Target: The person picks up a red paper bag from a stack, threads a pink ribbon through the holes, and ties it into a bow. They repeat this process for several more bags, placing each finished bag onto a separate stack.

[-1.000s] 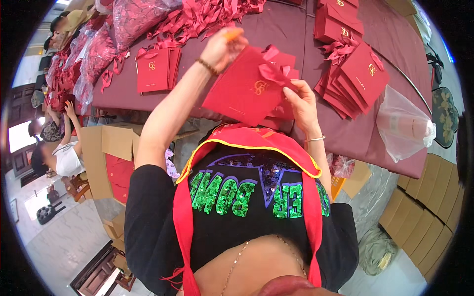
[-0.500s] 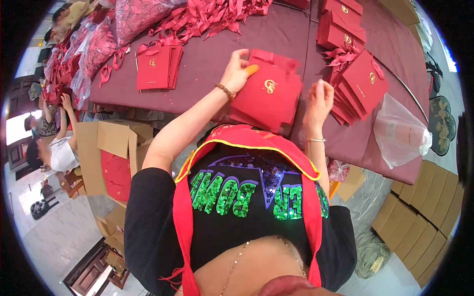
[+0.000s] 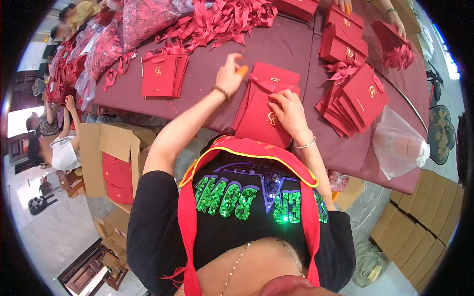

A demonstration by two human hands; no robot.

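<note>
Two or more flat red paper gift bags lie overlapping in front of me. The nearest red paper bag (image 3: 256,116) bears a gold emblem, and a red ribbon (image 3: 261,85) crosses its top edge. My right hand (image 3: 290,114) is on this bag, its bent fingers closed at the top edge beside the ribbon; the exact grip is partly hidden. Just left of the bags, my left hand (image 3: 230,76) hovers over the cloth, fingers loosely apart and holding nothing. An orange cover sits on one of its fingertips.
Stacked red bags (image 3: 353,101) lie at right, near a clear plastic bag (image 3: 400,143). Another small stack (image 3: 165,74) stands left. Loose ribbons (image 3: 222,22) heap at the far side. A co-worker's hand (image 3: 395,22) holds a red bundle. An open carton (image 3: 94,158) stands left.
The bag my left hand held up now lies on the others, and that hand has let go and moved left. My right hand has come left onto it. A co-worker's hands have appeared at far right.
</note>
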